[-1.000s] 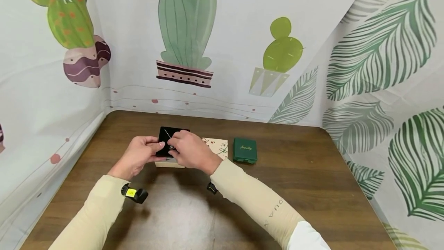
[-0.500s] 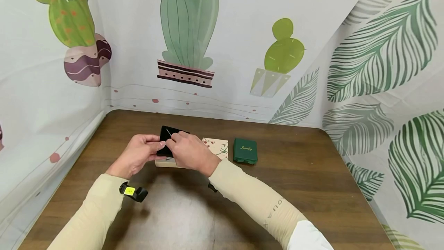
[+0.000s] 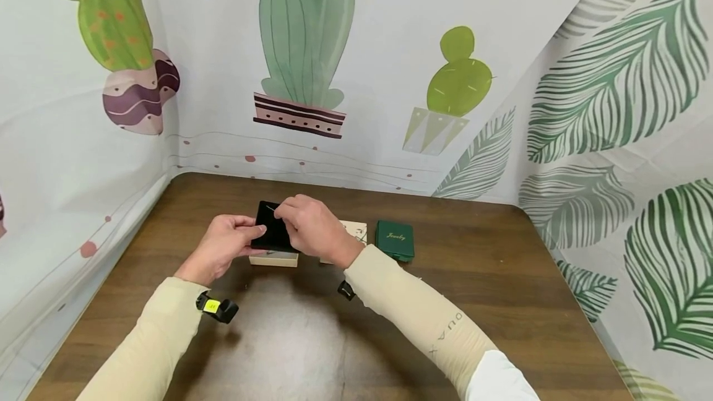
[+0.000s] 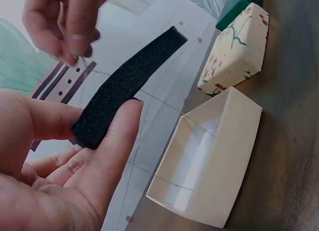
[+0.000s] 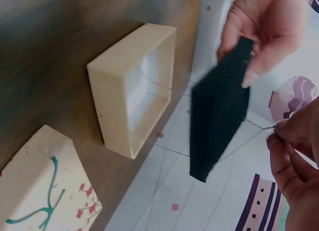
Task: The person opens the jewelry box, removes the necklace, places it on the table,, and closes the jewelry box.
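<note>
My left hand [image 3: 225, 246] pinches a black foam pad [image 3: 271, 234] by its left edge, thumb and fingers curled round it [image 4: 124, 86]. The pad [image 5: 219, 109] hangs above an open cream box base [image 3: 274, 259] [image 4: 209, 161] [image 5: 134, 109]. My right hand [image 3: 311, 228] sits at the pad's upper right and pinches a thin silver chain [image 5: 244, 139] between its fingertips [image 5: 286, 134]. The chain runs across the pad.
A cream lid with a floral print [image 3: 356, 231] [image 4: 234, 49] [image 5: 47, 183] lies right of the box base. A dark green jewellery box [image 3: 395, 240] stands further right on the brown wooden table [image 3: 473, 302]. Printed fabric walls enclose the table at the back and both sides.
My right hand has risen from the pad's lower middle to its upper right corner, drawing the chain along. The left hand and pad stay nearly still.
</note>
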`<state>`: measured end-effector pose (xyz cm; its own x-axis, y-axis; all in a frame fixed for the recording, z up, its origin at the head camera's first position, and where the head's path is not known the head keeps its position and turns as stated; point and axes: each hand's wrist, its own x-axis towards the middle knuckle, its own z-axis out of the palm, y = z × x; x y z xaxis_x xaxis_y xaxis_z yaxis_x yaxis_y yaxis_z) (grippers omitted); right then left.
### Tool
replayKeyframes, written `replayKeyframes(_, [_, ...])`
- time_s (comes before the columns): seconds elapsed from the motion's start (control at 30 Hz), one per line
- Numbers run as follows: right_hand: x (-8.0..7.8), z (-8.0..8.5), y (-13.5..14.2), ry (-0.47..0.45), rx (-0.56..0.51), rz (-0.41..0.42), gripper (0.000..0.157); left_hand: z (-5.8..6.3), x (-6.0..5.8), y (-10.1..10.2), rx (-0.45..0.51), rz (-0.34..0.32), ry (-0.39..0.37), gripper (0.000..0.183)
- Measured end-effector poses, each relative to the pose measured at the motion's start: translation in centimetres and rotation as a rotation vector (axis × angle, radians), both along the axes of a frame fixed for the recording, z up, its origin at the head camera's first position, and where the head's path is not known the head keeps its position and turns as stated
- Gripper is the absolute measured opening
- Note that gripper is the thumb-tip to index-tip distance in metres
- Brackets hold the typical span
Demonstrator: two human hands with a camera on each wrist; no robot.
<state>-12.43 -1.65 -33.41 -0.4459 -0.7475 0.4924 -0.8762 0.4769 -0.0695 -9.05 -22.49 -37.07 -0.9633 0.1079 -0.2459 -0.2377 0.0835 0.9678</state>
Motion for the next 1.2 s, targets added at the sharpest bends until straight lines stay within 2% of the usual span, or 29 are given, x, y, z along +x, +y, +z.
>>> replayKeyframes(0.4, [-0.3,2.2,0.8,-0.052,-0.082,-0.026,0.012,-0.6,0.0,-0.1,-0.041,0.007,-0.002,0.045])
replayKeyframes(0.73, [-0.2,3.9,1.4,-0.006,-0.155,0.016,0.014,-0.9,-0.1,-0.2,-0.066,0.016,-0.021,0.044])
replayKeyframes(1.2, [0.2,6.0,2.0,-0.006,-0.226,0.079,0.019,-1.3,0.1,-0.2,-0.084,0.025,-0.014,0.040])
